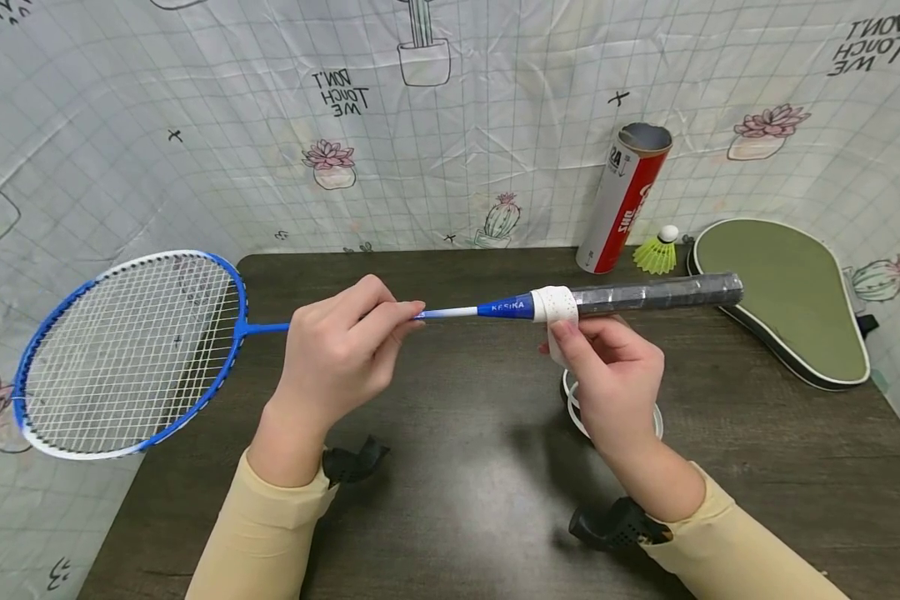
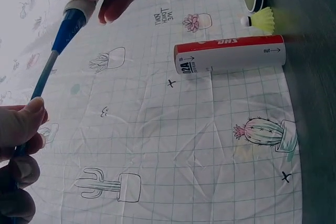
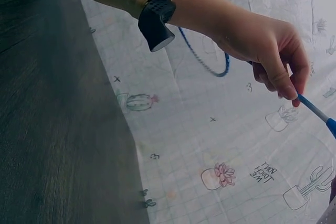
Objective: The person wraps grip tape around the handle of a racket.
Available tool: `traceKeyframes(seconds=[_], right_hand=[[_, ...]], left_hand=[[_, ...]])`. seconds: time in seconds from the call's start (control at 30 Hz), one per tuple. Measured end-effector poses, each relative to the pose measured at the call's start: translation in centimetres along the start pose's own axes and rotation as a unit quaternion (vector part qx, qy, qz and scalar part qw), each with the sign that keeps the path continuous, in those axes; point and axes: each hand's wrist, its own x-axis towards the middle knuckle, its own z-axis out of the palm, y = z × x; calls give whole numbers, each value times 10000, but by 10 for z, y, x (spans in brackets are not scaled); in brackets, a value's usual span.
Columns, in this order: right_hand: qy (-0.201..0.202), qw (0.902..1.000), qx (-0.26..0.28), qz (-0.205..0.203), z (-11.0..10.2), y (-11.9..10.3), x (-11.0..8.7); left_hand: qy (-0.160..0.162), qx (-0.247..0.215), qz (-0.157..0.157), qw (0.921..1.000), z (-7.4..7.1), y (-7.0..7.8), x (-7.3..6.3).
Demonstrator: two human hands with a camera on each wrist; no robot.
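A blue and white badminton racket (image 1: 504, 307) is held up above the table, its strung head to the left and its handle to the right. My left hand (image 1: 345, 346) grips the shaft, thumb and fingers curled round it. White perforated grip tape (image 1: 553, 302) is wound round the handle's start, next to the blue cone. Between thumb and fingers, my right hand (image 1: 617, 371) pinches the tape's hanging strip just under the handle. Farther right, the handle (image 1: 660, 293) shows a dark, shiny surface. The left wrist view shows both hands on either side of the cone (image 2: 68, 29).
Behind the handle, a red and white shuttlecock tube (image 1: 621, 200) stands by a yellow shuttlecock (image 1: 657, 252). A green paddle-shaped case (image 1: 783, 300) lies at the right. White rings (image 1: 570, 398) on the dark table (image 1: 450, 500) are partly hidden by my right hand. Patterned cloth hangs behind.
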Motion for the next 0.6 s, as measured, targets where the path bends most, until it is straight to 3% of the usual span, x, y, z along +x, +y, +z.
traceKeyframes(seconds=[0.33, 0.6], right_hand=[[-208, 9997, -26, 122, 1, -1, 0], [-621, 9957, 537, 439, 1, -1, 1]], left_hand=[[-50, -98, 84, 9999, 0, -1, -1], [-430, -284, -120, 9986, -4, -4, -3]])
